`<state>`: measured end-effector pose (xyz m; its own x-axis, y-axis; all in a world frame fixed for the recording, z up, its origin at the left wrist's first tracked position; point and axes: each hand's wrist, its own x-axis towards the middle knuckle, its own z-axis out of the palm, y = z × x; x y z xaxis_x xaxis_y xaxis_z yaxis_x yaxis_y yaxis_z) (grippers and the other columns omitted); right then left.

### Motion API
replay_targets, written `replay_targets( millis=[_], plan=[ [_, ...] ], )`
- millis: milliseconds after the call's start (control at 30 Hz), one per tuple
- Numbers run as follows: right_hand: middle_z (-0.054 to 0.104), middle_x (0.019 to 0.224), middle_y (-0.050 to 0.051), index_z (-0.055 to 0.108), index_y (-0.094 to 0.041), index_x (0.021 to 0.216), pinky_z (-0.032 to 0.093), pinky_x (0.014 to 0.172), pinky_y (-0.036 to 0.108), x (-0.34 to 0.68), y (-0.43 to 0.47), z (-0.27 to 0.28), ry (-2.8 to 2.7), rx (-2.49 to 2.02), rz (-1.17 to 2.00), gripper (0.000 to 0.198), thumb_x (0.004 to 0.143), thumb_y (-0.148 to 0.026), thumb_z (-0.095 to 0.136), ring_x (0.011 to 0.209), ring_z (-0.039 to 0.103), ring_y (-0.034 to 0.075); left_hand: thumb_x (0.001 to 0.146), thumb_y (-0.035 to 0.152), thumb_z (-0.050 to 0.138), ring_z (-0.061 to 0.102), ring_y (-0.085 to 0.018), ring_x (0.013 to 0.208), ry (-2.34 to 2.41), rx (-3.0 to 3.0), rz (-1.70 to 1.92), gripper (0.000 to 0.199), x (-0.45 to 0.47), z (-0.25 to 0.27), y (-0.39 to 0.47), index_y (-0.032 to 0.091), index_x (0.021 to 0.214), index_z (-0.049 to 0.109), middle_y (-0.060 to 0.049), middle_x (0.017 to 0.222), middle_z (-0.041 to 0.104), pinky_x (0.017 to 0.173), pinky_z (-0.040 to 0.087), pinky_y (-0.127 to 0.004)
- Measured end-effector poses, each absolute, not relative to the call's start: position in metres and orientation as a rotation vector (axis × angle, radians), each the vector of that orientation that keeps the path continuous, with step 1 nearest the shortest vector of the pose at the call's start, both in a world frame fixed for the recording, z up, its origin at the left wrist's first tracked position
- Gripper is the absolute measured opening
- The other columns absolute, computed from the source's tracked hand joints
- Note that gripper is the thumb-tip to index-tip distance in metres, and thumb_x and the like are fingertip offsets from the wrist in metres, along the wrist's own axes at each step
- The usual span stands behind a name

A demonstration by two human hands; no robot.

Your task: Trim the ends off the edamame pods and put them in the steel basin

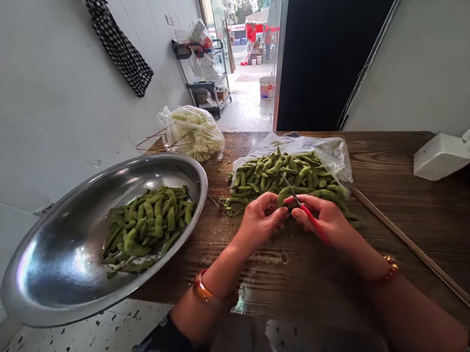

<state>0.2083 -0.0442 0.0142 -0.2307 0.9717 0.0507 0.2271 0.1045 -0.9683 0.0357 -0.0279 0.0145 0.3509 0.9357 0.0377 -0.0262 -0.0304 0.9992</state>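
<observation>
My right hand [326,219] is closed around red-handled scissors [316,224], their dark blades pointing up and away over the pods. Close beside it, my left hand [260,218] pinches a green edamame pod [289,194] near the blades; its fingertips are partly hidden. Just beyond both hands, a heap of edamame pods [260,174] lies on a clear plastic bag [333,151]. To the left, a large steel basin [54,217] holds more edamame pods [151,221].
A bag of pale cauliflower [197,132] sits at the table's far left corner. Thin wooden sticks [414,247] lie to the right on the dark wooden table [387,182]. A white foam block [441,157] stands at the right. A wheeled cart [204,84] is near the doorway.
</observation>
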Motion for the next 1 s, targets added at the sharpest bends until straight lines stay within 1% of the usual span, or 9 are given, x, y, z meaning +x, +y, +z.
replay_targets(
  millis=[100,167,267,367,533,700,833,900,1000],
  plan=[
    [0.045,0.059,-0.005,0.065,-0.017,0.107,0.032,0.047,0.022,0.208,-0.046,0.016,-1.637,-1.226,1.138,0.043,0.081,-0.051,0.061,0.052,0.036,0.009,0.077,0.04,0.065,0.046,-0.007,0.057,0.991,1.481,1.021,0.028,0.033,0.019,-0.028,0.013,0.078,0.057,0.003,0.064,0.05,0.052,0.035,-0.02],
    [0.045,0.059,-0.005,0.066,-0.016,0.104,0.032,0.048,0.022,0.208,-0.046,0.014,-1.701,-1.243,1.085,0.042,0.081,-0.05,0.061,0.053,0.037,0.009,0.08,0.039,0.062,0.043,-0.007,0.059,1.048,1.521,1.056,0.027,0.03,0.022,-0.028,0.012,0.078,0.061,0.003,0.063,0.049,0.054,0.033,-0.02],
    [0.054,0.064,-0.002,0.067,-0.016,0.104,0.037,0.053,0.024,0.206,-0.046,0.009,-1.811,-1.267,0.971,0.041,0.081,-0.049,0.062,0.058,0.044,0.011,0.081,0.038,0.061,0.043,-0.007,0.058,1.051,1.504,1.063,0.027,0.026,0.022,-0.026,0.011,0.085,0.065,0.002,0.065,0.052,0.054,0.033,-0.02],
    [0.061,0.068,0.0,0.067,-0.016,0.107,0.042,0.058,0.025,0.205,-0.046,0.005,-1.886,-1.315,0.788,0.041,0.081,-0.048,0.063,0.06,0.05,0.013,0.081,0.038,0.062,0.043,-0.006,0.051,1.023,1.485,1.02,0.027,0.025,0.021,-0.025,0.011,0.084,0.064,0.002,0.064,0.053,0.049,0.033,-0.02],
    [0.068,0.077,0.003,0.067,-0.017,0.108,0.047,0.063,0.028,0.205,-0.047,0.003,-1.97,-1.316,0.574,0.04,0.081,-0.046,0.063,0.063,0.057,0.016,0.083,0.042,0.058,0.048,-0.004,0.044,0.908,1.424,0.932,0.03,0.027,0.022,-0.026,0.012,0.083,0.06,-0.002,0.077,0.063,0.042,0.031,-0.018],
    [0.07,0.088,0.006,0.064,-0.019,0.112,0.049,0.069,0.032,0.206,-0.046,0.001,-2.011,-1.306,0.509,0.041,0.08,-0.044,0.065,0.071,0.06,0.018,0.083,0.043,0.058,0.043,-0.003,0.042,0.945,1.483,0.948,0.032,0.027,0.021,-0.026,0.012,0.076,0.06,0.0,0.068,0.06,0.04,0.031,-0.017],
    [0.068,0.097,0.007,0.061,-0.019,0.119,0.05,0.076,0.035,0.207,-0.046,0.0,-2.05,-1.298,0.493,0.049,0.077,-0.044,0.068,0.079,0.062,0.021,0.081,0.042,0.06,0.042,-0.004,0.043,0.977,1.519,0.935,0.031,0.028,0.018,-0.026,0.011,0.085,0.064,0.001,0.065,0.058,0.04,0.032,-0.017],
    [0.067,0.099,0.008,0.059,-0.018,0.121,0.05,0.077,0.036,0.207,-0.046,0.001,-2.066,-1.315,0.49,0.053,0.076,-0.045,0.069,0.079,0.062,0.021,0.081,0.041,0.061,0.043,-0.004,0.043,0.988,1.53,0.928,0.031,0.03,0.017,-0.026,0.011,0.088,0.065,0.001,0.064,0.058,0.04,0.033,-0.017],
    [0.068,0.097,0.009,0.061,-0.017,0.12,0.05,0.076,0.036,0.206,-0.047,0.002,-2.064,-1.346,0.489,0.051,0.079,-0.046,0.066,0.078,0.062,0.022,0.082,0.04,0.059,0.042,-0.004,0.043,1.008,1.554,0.91,0.03,0.03,0.017,-0.027,0.011,0.086,0.065,0.001,0.064,0.057,0.04,0.032,-0.017]
  ],
)
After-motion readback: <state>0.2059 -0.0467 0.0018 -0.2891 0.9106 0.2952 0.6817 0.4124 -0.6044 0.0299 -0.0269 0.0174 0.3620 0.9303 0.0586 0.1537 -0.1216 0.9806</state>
